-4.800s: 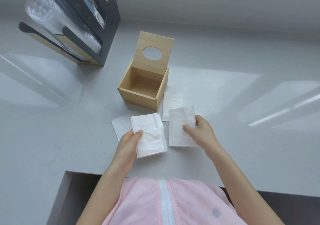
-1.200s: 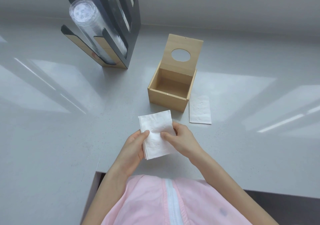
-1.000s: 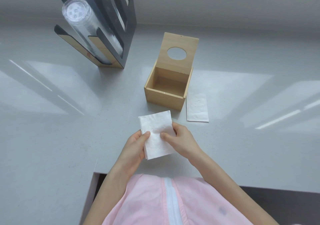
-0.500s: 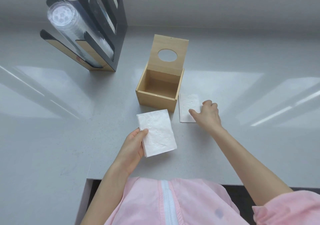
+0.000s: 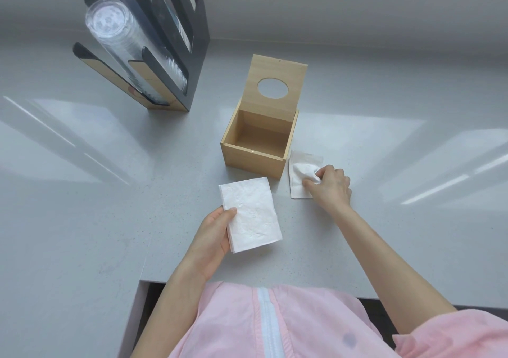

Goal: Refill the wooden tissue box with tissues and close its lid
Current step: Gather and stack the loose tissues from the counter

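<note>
The wooden tissue box (image 5: 253,162) stands on the grey counter with nothing inside it. Its lid (image 5: 275,82), with a round hole, leans back and stays up. My left hand (image 5: 214,234) holds a stack of white tissues (image 5: 250,214) by its left edge, thumb on top, just in front of the box. My right hand (image 5: 330,187) pinches a single tissue (image 5: 299,176) that lies right of the box; the tissue's right edge is crumpled up under my fingertips.
A black and wood cup dispenser (image 5: 154,44) with stacked clear cups stands at the back left. The counter (image 5: 82,220) has a cut-out front edge near my body. A grey wall runs behind the box.
My right hand left the stack, reached to the lone tissue beside the box and now pinches it, lifting its edge. My left hand keeps the stack.
</note>
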`<state>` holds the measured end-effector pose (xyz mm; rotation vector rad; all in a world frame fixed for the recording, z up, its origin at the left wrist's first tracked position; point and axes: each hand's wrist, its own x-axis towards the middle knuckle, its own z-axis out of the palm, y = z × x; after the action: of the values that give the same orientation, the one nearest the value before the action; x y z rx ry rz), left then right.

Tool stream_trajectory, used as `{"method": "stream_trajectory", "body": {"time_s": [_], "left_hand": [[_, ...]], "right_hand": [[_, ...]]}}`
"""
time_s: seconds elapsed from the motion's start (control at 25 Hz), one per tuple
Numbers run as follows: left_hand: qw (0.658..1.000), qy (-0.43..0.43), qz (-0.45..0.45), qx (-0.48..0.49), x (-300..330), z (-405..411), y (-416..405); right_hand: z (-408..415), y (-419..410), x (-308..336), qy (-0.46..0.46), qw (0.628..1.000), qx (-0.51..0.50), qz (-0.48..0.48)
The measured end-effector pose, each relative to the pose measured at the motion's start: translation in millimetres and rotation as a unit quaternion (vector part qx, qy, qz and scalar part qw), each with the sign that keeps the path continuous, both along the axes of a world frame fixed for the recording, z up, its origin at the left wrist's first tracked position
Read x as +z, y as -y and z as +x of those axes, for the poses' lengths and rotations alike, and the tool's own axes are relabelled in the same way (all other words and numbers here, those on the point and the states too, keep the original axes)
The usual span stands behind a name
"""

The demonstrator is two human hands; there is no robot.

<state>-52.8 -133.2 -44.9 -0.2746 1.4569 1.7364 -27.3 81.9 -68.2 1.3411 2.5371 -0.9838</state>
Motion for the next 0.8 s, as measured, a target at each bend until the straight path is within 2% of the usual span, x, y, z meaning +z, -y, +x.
{"method": "stream_trajectory", "body": {"time_s": [0.2, 0.36, 0.48, 0.64, 0.8], "left_hand": [[1.000, -0.003, 0.006, 0.004, -1, -1, 1], [1.000, -0.003, 0.008, 0.004, -3, 0, 1], [1.000, -0.004, 0.003, 0.000, -3, 1, 1], [1.000, -0.017, -0.016, -0.009, -1, 2, 0], [1.000, -0.012, -0.016, -0.007, 0, 2, -2]], "right_hand": [[9, 5, 5, -0.032, 0.999, -0.007, -0.021], [26, 10, 15, -0.111, 0.985, -0.026, -0.130], [41, 25, 24, -0.175, 0.955, -0.066, -0.229], [48, 50, 46, -0.225, 0.886, -0.048, -0.403], [40, 69, 57, -0.221, 0.867, 0.009, -0.447]]}}
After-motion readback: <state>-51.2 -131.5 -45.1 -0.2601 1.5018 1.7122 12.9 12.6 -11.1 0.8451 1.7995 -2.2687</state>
